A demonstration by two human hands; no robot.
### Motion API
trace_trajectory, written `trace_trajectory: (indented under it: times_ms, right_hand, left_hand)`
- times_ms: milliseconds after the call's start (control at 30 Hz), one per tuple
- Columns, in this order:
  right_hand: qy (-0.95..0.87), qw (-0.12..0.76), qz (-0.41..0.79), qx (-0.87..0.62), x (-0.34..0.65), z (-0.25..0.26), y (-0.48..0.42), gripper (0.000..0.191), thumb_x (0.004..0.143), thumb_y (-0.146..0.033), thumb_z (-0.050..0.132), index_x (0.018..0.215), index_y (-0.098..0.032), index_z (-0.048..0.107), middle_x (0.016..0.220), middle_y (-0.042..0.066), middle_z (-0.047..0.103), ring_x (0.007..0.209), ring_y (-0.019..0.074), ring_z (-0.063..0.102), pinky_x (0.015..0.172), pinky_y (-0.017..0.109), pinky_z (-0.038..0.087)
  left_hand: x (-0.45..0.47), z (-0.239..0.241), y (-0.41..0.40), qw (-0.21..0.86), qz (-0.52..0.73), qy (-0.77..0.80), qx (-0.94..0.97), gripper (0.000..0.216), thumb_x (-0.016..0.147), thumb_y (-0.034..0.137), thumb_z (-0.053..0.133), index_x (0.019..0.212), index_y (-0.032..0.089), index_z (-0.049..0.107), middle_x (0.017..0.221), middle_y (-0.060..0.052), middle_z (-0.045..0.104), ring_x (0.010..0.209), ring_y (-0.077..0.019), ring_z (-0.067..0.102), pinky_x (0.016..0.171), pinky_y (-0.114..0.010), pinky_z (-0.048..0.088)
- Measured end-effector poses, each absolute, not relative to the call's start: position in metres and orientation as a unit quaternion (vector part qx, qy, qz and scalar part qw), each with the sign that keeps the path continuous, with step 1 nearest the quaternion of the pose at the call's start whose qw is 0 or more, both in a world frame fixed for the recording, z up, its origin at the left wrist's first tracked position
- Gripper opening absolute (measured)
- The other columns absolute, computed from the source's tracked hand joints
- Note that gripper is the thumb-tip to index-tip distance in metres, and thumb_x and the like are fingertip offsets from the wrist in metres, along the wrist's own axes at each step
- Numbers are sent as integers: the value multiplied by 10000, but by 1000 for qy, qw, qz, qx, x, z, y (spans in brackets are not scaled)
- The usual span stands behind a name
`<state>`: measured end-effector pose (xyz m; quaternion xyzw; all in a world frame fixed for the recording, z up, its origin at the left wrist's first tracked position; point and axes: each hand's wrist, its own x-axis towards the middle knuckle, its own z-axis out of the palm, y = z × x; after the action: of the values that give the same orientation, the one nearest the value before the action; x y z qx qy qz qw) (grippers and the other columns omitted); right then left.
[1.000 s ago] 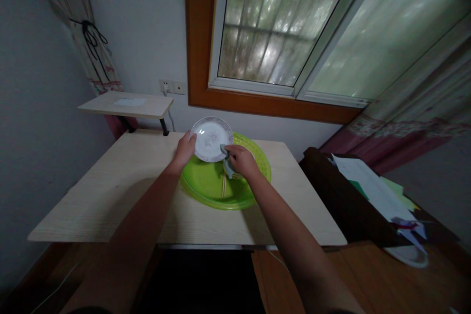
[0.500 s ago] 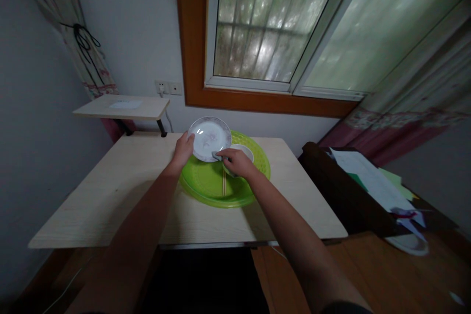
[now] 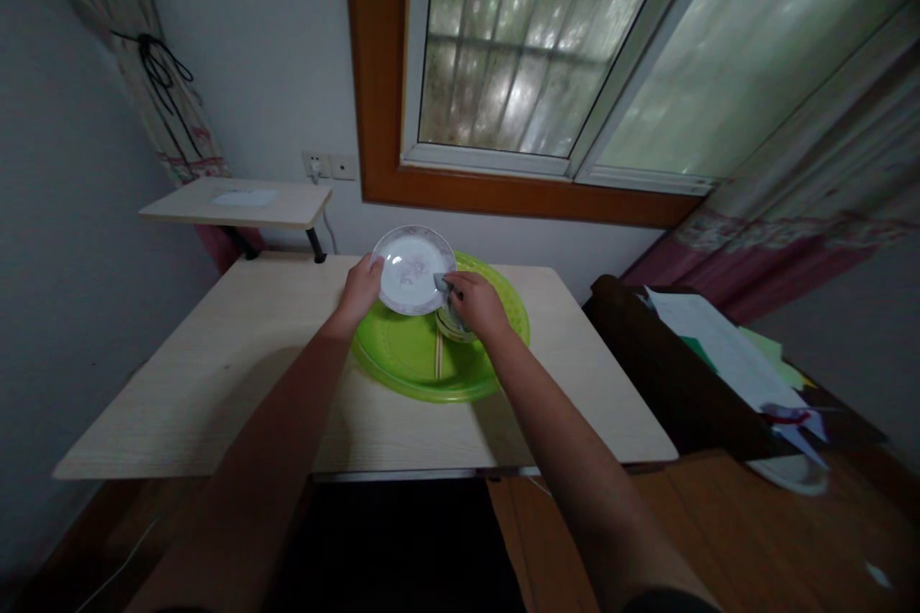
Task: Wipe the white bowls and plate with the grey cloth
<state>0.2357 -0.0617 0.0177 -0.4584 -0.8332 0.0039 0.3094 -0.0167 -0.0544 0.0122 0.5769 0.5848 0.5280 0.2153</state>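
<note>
A white plate (image 3: 415, 268) with a patterned rim is tilted up over the back of a round green plastic tray (image 3: 402, 366). My left hand (image 3: 361, 287) grips its left edge, thumb on the face. At the plate's right side, my right hand (image 3: 475, 302) pinches a small grey cloth-like piece (image 3: 441, 283), too small to name surely, against or just over the surface. A white bowl (image 3: 452, 326) stands in the tray, partly hidden by the plate and my right hand. Chopsticks (image 3: 438, 354) lie in front of the bowl.
The tray rests on a pale wooden table (image 3: 179, 402). A small raised shelf (image 3: 287, 211) with a sheet of paper stands at the back left. Beyond the table's right edge is a dark brown piece of furniture (image 3: 625, 354) with papers on it. A window is behind.
My right hand has moved the grey piece up and to the right, from the plate's lower edge to its right side. The plate stays in my left hand, almost unmoved.
</note>
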Motion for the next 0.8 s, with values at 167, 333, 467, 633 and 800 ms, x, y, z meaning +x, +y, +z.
trace_trajectory:
  times_ms: [167,333,467,633,800]
  right_hand:
    - [-847,283,-2,-451,233,16,-66,319,866,-113,584,1135,-196,735,1176,91,731,1081,219,668,991,332,503]
    - [-909,218,40,-352,223,16,-78,333,875,-105,561,1145,-189,737,1132,87,747,1029,208,692,958,321,514]
    - [-935,213,77,-273,216,14,-82,428,881,-92,531,1243,-248,697,1254,48,714,1121,189,672,1011,339,497]
    - [-932,225,55,-278,220,11,-77,430,871,-90,525,1242,-211,705,1224,72,728,1104,207,679,999,344,503]
    - [-877,249,-11,-411,229,16,-69,379,848,-66,544,1150,-169,749,1194,99,734,1090,244,663,1009,369,500]
  left_hand:
    - [-16,14,-57,204,526,580,587,439,946,481,397,1043,152,671,1040,-138,716,955,-246,647,889,-354,480]
    - [-15,14,-58,186,514,598,586,455,950,491,388,1058,153,672,1057,-143,717,967,-253,647,903,-359,477]
    - [-15,13,-58,189,521,597,580,459,955,475,388,1096,143,672,1089,-147,718,987,-253,649,913,-362,482]
    - [-15,14,-58,198,528,597,571,465,953,465,395,1137,134,665,1134,-152,712,1025,-255,650,946,-368,477]
    - [-15,13,-57,201,530,603,562,473,945,480,405,1122,134,673,1112,-153,714,1040,-271,649,943,-380,478]
